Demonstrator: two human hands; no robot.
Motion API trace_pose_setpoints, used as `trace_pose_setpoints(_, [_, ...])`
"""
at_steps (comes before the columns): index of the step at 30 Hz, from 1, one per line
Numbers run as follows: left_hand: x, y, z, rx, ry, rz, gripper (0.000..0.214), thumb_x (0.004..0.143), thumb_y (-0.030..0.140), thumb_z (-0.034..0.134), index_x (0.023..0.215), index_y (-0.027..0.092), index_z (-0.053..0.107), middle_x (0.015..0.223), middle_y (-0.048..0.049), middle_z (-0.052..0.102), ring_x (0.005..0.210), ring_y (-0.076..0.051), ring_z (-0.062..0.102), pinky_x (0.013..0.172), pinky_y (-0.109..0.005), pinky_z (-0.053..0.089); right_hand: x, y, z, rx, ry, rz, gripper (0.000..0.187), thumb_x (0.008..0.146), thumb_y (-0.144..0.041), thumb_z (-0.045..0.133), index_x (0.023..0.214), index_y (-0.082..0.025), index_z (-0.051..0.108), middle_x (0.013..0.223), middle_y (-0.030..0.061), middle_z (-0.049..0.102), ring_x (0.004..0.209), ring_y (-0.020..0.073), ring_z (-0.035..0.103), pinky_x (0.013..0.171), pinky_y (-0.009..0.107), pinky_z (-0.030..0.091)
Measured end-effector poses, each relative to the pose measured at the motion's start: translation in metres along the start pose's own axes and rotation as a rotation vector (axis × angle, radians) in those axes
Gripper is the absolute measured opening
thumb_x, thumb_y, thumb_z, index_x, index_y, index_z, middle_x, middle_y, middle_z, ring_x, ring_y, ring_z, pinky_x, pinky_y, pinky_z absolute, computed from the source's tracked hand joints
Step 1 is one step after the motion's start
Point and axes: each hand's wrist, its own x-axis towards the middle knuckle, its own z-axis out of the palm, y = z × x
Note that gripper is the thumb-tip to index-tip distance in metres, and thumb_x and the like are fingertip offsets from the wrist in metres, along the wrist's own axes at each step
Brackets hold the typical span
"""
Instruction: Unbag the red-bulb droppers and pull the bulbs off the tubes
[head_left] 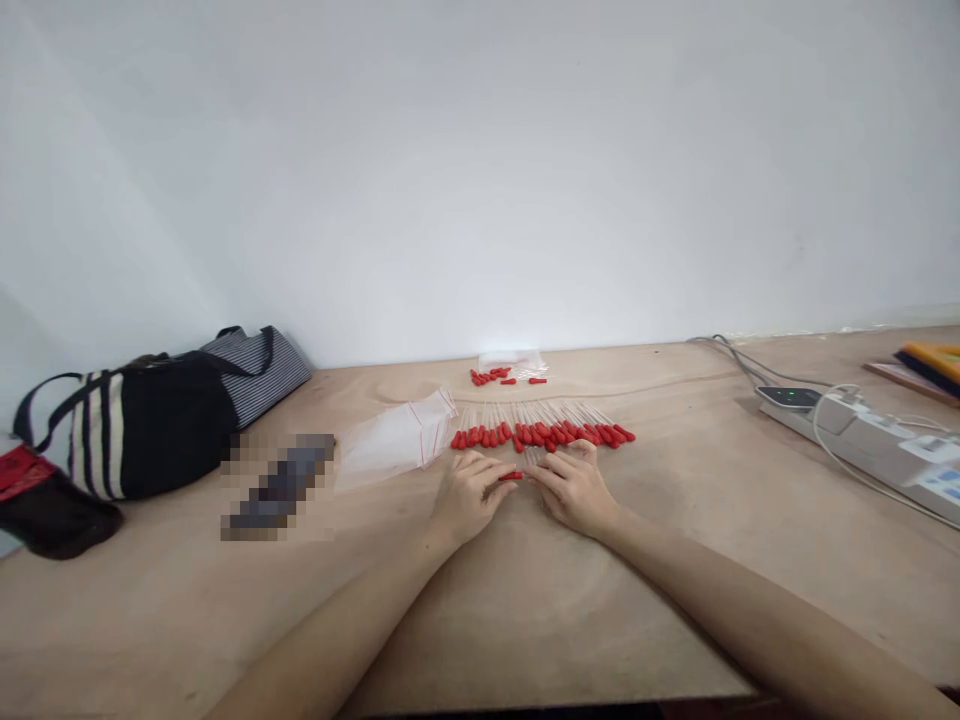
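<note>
Head cam: person's L hand (466, 492) pinches a red bulb (511, 476) btwn thumb & fingers, just beside R hand (576, 494). R fingers bunched close; can't tell what they grip. Row of red-capped clear tubes (534, 436) lies just beyond both hands, caps twd person. Past that, loose red bulbs (486, 377) nr clear bag (510, 359). Plastic bags (390, 438) L of row, power strip (862, 435) far R.

Droppers (551, 433) blocking ahead, tabletop (697, 450) open at right
</note>
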Motion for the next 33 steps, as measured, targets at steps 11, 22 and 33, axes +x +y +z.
trace_pose_setpoints(11, [0.006, 0.006, 0.007, 0.173, -0.049, 0.008, 0.021, 0.084, 0.025, 0.045, 0.071, 0.022, 0.060, 0.070, -0.0007, 0.065, 0.073, -0.018, 0.051, 0.070, -0.035, 0.030, 0.004, 0.001, 0.000, 0.016, -0.011, 0.006, 0.022, 0.084, -0.024, 0.043, 0.084, -0.025, 0.065, 0.060, -0.0008, 0.059, 0.061, 0.0101, 0.046, 0.074, 0.034, 0.018])
trace_pose_setpoints(22, [0.003, -0.008, 0.001, -0.095, 0.110, -0.152, 0.017, 0.083, 0.023, 0.043, 0.088, 0.019, 0.059, 0.084, -0.0039, 0.059, 0.081, -0.016, 0.054, 0.074, -0.030, 0.044, -0.011, 0.028, 0.001, 0.127, -0.005, 0.238, 0.030, 0.082, -0.014, 0.039, 0.102, -0.020, 0.060, 0.083, 0.0059, 0.062, 0.075, 0.0145, 0.054, 0.071, 0.031, 0.031])
trace_pose_setpoints(33, [0.001, -0.015, 0.003, 0.040, 0.095, -0.176, 0.008, 0.075, 0.015, 0.048, 0.078, 0.019, 0.054, 0.075, -0.0026, 0.056, 0.074, -0.017, 0.053, 0.068, -0.031, 0.044, -0.008, 0.015, 0.008, 0.305, -0.001, 0.288, 0.028, 0.076, -0.007, 0.037, 0.084, -0.019, 0.061, 0.084, 0.0074, 0.054, 0.076, 0.0159, 0.055, 0.070, 0.029, 0.047])
